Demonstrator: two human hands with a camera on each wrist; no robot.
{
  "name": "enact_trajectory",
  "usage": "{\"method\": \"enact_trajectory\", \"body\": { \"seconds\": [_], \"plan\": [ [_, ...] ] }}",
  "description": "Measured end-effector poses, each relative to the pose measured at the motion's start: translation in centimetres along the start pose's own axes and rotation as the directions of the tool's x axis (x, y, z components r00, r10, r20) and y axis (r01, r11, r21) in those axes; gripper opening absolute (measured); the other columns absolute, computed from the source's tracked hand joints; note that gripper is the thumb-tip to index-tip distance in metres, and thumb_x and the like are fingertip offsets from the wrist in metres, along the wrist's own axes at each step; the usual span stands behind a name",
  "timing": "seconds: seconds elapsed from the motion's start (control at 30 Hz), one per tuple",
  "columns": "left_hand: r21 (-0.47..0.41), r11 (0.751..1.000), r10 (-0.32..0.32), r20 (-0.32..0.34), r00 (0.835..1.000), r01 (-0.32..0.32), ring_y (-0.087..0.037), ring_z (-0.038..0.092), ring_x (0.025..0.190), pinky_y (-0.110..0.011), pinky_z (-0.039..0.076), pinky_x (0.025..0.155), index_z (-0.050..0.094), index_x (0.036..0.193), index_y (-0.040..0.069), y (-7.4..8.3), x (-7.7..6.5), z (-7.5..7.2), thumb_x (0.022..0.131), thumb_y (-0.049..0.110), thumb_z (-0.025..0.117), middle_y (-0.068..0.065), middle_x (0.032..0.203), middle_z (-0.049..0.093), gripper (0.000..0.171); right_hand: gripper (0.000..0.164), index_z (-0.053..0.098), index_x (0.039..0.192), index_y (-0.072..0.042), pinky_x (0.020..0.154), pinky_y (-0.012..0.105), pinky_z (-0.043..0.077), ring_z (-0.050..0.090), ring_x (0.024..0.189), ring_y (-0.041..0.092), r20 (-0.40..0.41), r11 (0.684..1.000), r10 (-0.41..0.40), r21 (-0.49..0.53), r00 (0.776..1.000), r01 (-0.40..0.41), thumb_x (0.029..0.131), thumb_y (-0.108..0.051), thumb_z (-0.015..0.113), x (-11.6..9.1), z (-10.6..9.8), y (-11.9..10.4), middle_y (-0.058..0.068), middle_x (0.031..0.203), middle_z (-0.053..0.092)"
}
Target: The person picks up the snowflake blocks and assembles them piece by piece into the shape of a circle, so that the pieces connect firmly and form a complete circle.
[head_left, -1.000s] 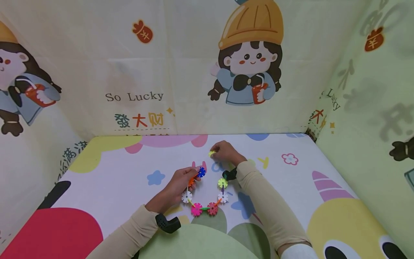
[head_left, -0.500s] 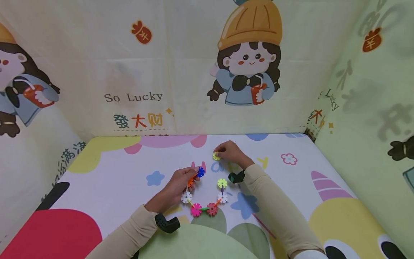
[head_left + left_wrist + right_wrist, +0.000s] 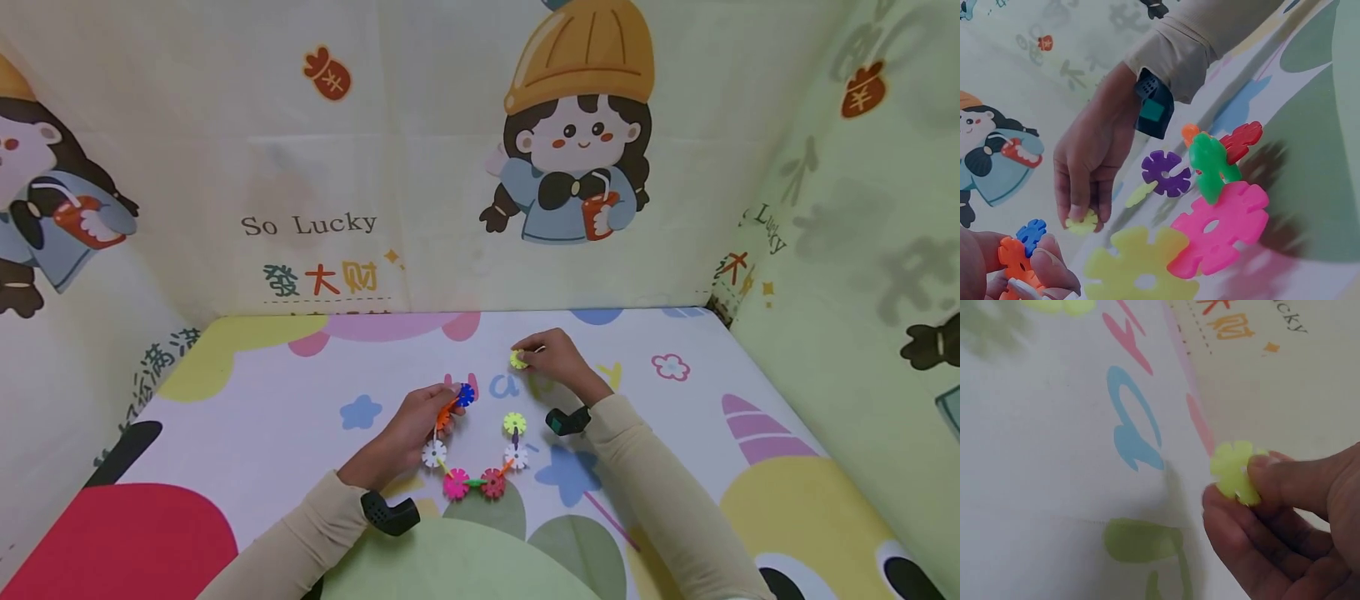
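Note:
My left hand (image 3: 405, 432) grips one end of a chain of plastic interlocking discs, at an orange disc (image 3: 1015, 259). A blue disc (image 3: 466, 395) is at that end, just past the fingertips. From there the chain curves in a U through a white disc (image 3: 434, 454), a pink disc (image 3: 1222, 228) and a red disc (image 3: 492, 483). Its other end is a yellow-green disc (image 3: 514, 423). Farther back and to the right, my right hand (image 3: 558, 360) pinches a separate yellow-green disc (image 3: 1232, 472) between thumb and fingers, apart from the chain.
A cloth with printed cartoon shapes covers the table (image 3: 285, 450). Behind it rises a patterned backdrop (image 3: 435, 167), with another side panel (image 3: 840, 250) on the right. A black object (image 3: 123, 454) lies at the left edge.
My right hand has moved rightward and slightly nearer, carrying the yellow-green disc away from the blue end. My left hand and the chain have stayed nearly still.

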State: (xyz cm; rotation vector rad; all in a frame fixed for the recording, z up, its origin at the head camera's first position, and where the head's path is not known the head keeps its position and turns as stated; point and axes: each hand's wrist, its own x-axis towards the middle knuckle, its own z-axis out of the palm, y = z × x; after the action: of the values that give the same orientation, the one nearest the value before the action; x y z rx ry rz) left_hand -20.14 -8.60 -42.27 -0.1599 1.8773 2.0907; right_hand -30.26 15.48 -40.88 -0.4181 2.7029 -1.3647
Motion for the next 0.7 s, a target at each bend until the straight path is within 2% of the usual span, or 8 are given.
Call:
{"method": "enact_trajectory", "body": {
  "seconds": [0.13,0.23,0.33,0.47,0.63,0.7],
  "plan": [
    [-0.017,1.000,-0.012,0.006,1.000,0.013,-0.012,0.046,0.056,-0.020,0.043,0.053,0.059,0.125,0.003,0.0,0.0,0.1,0.102,0.027,0.053,-0.010,0.089,0.061,0.034,0.014,0.076,0.101,-0.006,0.068,0.029,0.052,0.064,0.080,0.016,0.013,1.000,-0.003,-0.030,1.000,0.003,0.090,-0.012,0.070,-0.5,0.0,-0.2,0.004,0.093,0.071],
    [-0.029,1.000,-0.010,0.011,1.000,0.010,-0.012,0.046,0.056,-0.020,0.043,0.053,0.058,0.126,0.003,0.0,0.0,0.2,0.102,0.026,0.052,-0.010,0.089,0.061,0.034,0.014,0.074,0.102,-0.005,0.070,0.031,0.054,0.064,0.077,0.017,0.059,1.000,-0.006,-0.001,0.998,0.006,0.091,-0.010,0.069,-1.0,0.1,-0.8,0.005,0.092,0.070],
    [-0.031,1.000,-0.002,0.014,1.000,0.003,-0.011,0.047,0.056,-0.020,0.043,0.052,0.055,0.129,0.002,0.0,0.0,0.1,0.103,0.024,0.049,-0.010,0.089,0.061,0.034,0.018,0.072,0.108,-0.001,0.072,0.031,0.055,0.067,0.077,0.018,0.101,0.999,-0.025,0.043,0.995,0.021,0.091,-0.005,0.068,-1.6,0.3,-1.4,0.008,0.096,0.069],
    [-0.019,1.000,-0.014,0.006,1.000,0.014,-0.011,0.047,0.056,-0.020,0.044,0.053,0.050,0.135,0.002,0.0,0.1,0.1,0.104,0.023,0.046,-0.012,0.092,0.062,0.037,0.023,0.071,0.112,0.001,0.072,0.030,0.055,0.068,0.080,0.017,0.116,0.996,-0.074,0.066,0.990,0.067,0.090,0.000,0.066,-2.3,0.8,-1.9,0.009,0.103,0.068],
    [-0.004,0.999,-0.032,-0.003,0.999,0.032,-0.012,0.048,0.058,-0.020,0.044,0.054,0.047,0.138,0.003,0.1,0.0,0.1,0.105,0.024,0.045,-0.016,0.100,0.062,0.039,0.013,0.075,0.100,-0.005,0.072,0.029,0.055,0.066,0.079,0.015,0.090,0.993,-0.121,0.026,0.989,0.119,0.088,-0.004,0.071,-3.2,1.5,-2.4,0.003,0.093,0.070],
    [0.002,1.000,-0.026,0.000,1.000,0.026,-0.012,0.048,0.058,-0.020,0.044,0.054,0.048,0.136,0.001,0.0,0.0,0.1,0.105,0.024,0.044,-0.016,0.100,0.062,0.038,0.009,0.074,0.095,-0.007,0.072,0.028,0.054,0.065,0.076,0.014,0.076,0.993,-0.115,0.013,0.990,0.115,0.086,-0.006,0.074,-3.4,1.8,-2.5,0.000,0.086,0.070]
  ]
}}
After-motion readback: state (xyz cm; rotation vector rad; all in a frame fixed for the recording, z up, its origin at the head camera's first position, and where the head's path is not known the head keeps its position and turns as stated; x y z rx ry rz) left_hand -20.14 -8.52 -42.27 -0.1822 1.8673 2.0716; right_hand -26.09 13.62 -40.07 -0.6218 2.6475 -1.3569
